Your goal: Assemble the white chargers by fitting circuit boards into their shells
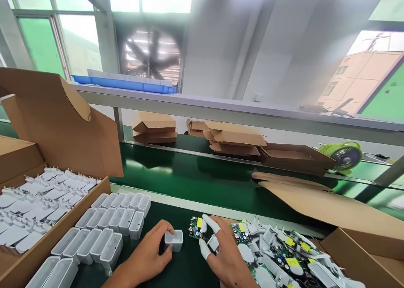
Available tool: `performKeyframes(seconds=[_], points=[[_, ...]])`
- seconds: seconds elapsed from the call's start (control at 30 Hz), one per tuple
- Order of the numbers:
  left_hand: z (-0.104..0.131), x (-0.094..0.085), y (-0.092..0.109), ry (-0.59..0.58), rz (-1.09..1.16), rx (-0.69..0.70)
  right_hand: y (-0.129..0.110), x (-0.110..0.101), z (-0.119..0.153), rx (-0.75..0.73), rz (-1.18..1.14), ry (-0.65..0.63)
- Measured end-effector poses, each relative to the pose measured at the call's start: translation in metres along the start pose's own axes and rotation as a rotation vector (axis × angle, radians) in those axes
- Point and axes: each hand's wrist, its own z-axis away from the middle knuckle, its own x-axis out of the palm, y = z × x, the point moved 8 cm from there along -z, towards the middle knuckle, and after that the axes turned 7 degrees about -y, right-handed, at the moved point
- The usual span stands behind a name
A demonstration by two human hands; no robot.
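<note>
Two bare hands and forearms enter from the lower edge, no sleeves, watch or rings visible. The left hand (148, 254), on the rows-of-shells side of the loose shell (174, 240), wears no covering. The right hand (225, 254), on the opposite side of that shell, wears white finger cots (212, 224) on at least three fingertips; its remaining digits are uncovered or hidden.

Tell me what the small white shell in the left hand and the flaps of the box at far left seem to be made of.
The white shell held by the left hand looks like moulded plastic: thin even walls, smooth faintly glossy surface. The box flaps look like brown corrugated cardboard: matte, creased at the folds, though the fluting is too small to confirm.
</note>
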Motion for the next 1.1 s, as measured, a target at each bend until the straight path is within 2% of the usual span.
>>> performKeyframes(seconds=[0.1, 0.23, 0.33, 0.47, 0.53, 0.7, 0.87, 0.97, 1.1], points=[[0.008, 0.007, -0.016, 0.089, 0.079, 0.063, -0.001, 0.003, -0.004, -0.014, -0.001, 0.045], [0.011, 0.015, -0.028, 0.157, 0.066, -0.018, -0.003, 0.01, 0.001, -0.045, 0.039, 0.139], [0.003, 0.017, -0.021, 0.183, 0.047, -0.06, -0.003, 0.013, 0.007, -0.059, 0.059, 0.166], [-0.004, 0.02, -0.006, 0.149, 0.037, 0.042, -0.004, 0.009, 0.012, -0.059, 0.074, 0.175], [-0.001, 0.021, -0.009, 0.137, 0.058, 0.07, -0.007, 0.007, 0.015, -0.069, 0.072, 0.188], [0.008, 0.024, -0.034, 0.179, 0.127, 0.011, -0.02, 0.011, 0.019, -0.107, -0.022, 0.122], [0.008, 0.022, -0.02, 0.209, 0.153, 0.174, -0.037, 0.014, 0.02, -0.185, 0.004, 0.107], [0.009, 0.021, -0.015, 0.196, 0.123, 0.197, -0.04, 0.017, 0.019, -0.182, 0.016, 0.042], [0.012, 0.025, -0.016, 0.154, 0.086, 0.197, -0.043, 0.016, 0.02, -0.202, -0.015, 0.043]])
